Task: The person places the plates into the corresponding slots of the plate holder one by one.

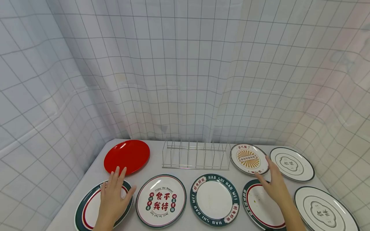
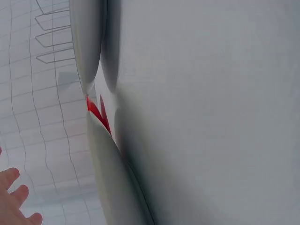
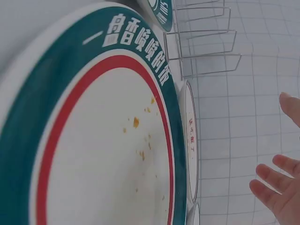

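Note:
My left hand (image 1: 114, 200), fingers spread, hovers over a green-rimmed plate with a red ring (image 1: 91, 211) at the front left. Beyond its fingertips lies a red plate (image 1: 127, 157). My right hand (image 1: 274, 187) is also spread and holds nothing. Beneath it is another green-rimmed plate (image 1: 263, 205), which carries small yellow-brown crumbs (image 3: 136, 123) in the right wrist view. The fingertips of that hand reach toward a plate with a yellow sunburst (image 1: 248, 159); whether they touch it I cannot tell.
A wire dish rack (image 1: 196, 157) stands at the back middle. In front lie a plate with red characters (image 1: 161, 201) and a HAO SHI HAO WEI plate (image 1: 214, 200). Two black-rimmed white plates, one behind (image 1: 292, 164) and one in front (image 1: 326, 211), lie at right. Gridded curtains (image 1: 185, 80) surround the table.

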Demonstrator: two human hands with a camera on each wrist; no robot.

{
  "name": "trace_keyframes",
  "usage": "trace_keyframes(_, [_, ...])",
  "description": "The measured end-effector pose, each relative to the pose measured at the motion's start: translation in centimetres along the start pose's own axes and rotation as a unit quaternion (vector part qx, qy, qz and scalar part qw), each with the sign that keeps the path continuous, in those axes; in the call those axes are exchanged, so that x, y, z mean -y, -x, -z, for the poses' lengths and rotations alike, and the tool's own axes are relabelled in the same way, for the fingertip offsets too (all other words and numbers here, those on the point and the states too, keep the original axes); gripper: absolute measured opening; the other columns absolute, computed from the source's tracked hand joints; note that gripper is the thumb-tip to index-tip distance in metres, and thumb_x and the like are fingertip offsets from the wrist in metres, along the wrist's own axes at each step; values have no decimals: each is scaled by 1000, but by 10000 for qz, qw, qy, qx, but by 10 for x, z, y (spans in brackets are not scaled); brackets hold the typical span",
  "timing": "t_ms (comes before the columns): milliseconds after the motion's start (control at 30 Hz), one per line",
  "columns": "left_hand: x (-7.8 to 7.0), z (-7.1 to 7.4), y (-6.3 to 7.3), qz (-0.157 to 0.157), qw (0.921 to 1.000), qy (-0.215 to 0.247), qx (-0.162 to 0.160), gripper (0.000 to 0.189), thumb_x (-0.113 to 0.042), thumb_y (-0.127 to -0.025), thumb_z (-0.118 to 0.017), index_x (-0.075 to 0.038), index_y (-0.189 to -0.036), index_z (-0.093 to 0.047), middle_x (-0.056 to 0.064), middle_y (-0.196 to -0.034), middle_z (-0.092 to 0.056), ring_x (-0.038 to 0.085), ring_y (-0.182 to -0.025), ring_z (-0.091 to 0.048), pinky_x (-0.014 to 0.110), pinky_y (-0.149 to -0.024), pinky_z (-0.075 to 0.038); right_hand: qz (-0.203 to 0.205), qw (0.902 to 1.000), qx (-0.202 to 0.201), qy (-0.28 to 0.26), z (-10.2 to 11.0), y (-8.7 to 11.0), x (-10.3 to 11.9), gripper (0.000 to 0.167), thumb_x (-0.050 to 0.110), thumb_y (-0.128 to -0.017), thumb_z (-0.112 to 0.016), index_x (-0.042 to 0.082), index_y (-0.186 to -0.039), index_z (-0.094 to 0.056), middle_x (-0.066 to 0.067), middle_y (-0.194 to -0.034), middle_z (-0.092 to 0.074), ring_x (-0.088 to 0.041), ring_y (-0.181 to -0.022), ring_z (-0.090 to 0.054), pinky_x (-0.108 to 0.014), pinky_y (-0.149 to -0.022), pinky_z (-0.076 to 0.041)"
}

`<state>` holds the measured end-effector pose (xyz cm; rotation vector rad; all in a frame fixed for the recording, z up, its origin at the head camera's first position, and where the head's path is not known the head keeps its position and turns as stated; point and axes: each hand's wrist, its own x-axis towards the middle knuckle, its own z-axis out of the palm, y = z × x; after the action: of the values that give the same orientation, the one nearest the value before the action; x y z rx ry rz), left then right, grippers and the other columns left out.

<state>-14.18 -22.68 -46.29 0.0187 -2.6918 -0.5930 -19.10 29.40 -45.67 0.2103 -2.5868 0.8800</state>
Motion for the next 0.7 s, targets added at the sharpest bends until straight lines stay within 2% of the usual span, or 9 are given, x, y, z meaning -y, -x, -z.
trace_keyframes(167, [8, 13, 6, 839, 9941, 680, -130, 83, -35, -81, -66, -13, -146, -19, 22, -146, -22, 43, -129, -22, 69, -94, -23, 43, 9969, 16, -790, -6, -12, 4, 78, 14, -86, -63, 9, -147, -14, -30, -130, -37, -48, -109, -47, -55, -83, -45])
trace_keyframes(300, [15, 23, 13, 1512, 9801, 1270, -178, 82, -34, -83, -65, -13, -147, -18, 21, -146, -21, 42, -128, -22, 68, -94, -25, 48, 9919, 101, -1262, -9, -22, 7, 76, 10, -87, -61, 12, -147, -14, -28, -126, -43, -46, -104, -52, -33, -76, -54])
trace_keyframes(400, [22, 28, 19, 1764, 9710, 1564, -391, 80, -29, -83, -66, -14, -146, -20, 22, -145, -24, 40, -129, -23, 65, -99, -23, -35, 9886, 168, -1493, -10, -27, 9, 74, 11, -88, -59, 11, -147, -14, -26, -125, -45, -42, -103, -54, -15, -72, -50])
trace_keyframes(500, [30, 29, 25, 1857, 9627, 1814, -764, 78, -22, -81, -69, -15, -145, -25, 21, -142, -30, 39, -127, -28, 61, -101, -23, -86, 9853, 241, -1689, -12, -33, 10, 73, 12, -89, -59, 11, -147, -15, -25, -124, -46, -36, -102, -57, -12, -71, -48])
trace_keyframes(567, [34, 31, 30, 2034, 9573, 1845, -903, 78, -20, -80, -69, -15, -145, -26, 22, -140, -32, 39, -124, -31, 60, -100, -26, -50, 9824, 284, -1844, -14, -37, 10, 72, 11, -89, -59, 10, -146, -16, -26, -122, -47, -22, -98, -60, -13, -70, -48])
trace_keyframes(633, [37, 33, 33, 2255, 9487, 1973, -1006, 77, -19, -80, -69, -16, -145, -27, 22, -139, -34, 39, -121, -33, 59, -100, -28, 40, 9763, 331, -2139, -16, -41, 9, 71, 8, -88, -59, 9, -146, -18, -28, -120, -47, -8, -94, -60, -14, -70, -49])
trace_keyframes(700, [63, 20, 37, 2495, 9420, 1985, -1047, 80, -25, -79, -71, -24, -145, -26, 18, -141, -34, 37, -122, -34, 57, -99, -29, 88, 9721, 366, -2317, -19, -45, 8, 70, 7, -88, -59, 9, -145, -19, -30, -119, -47, 3, -89, -58, -18, -67, -52])
